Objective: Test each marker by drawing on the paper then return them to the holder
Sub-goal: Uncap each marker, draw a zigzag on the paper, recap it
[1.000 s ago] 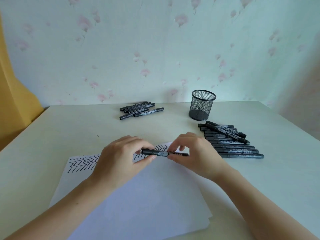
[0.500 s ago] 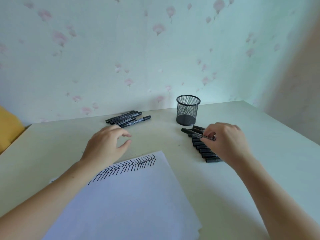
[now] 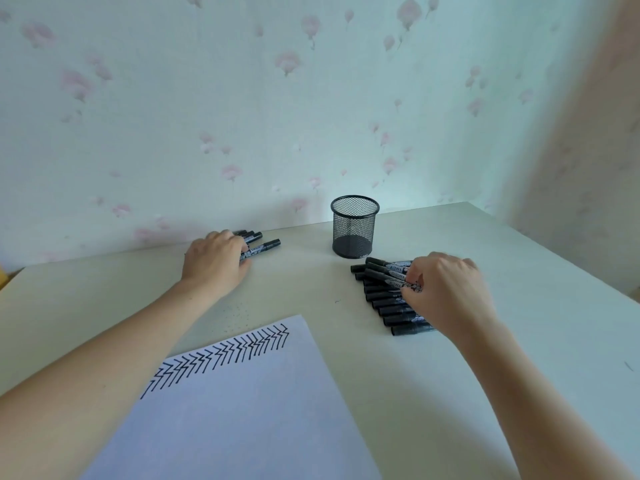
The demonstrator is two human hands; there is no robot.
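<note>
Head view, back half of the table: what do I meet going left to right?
left hand → small marker pile → mesh holder → big marker stack → right hand

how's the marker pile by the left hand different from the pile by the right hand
The left pile is small, only a few markers showing, lying far back near the wall; the right pile is a long row of many, nearer the paper. The left hand lies over its pile; the right hand fingers one marker atop its row. Both hold black capped markers.
</note>
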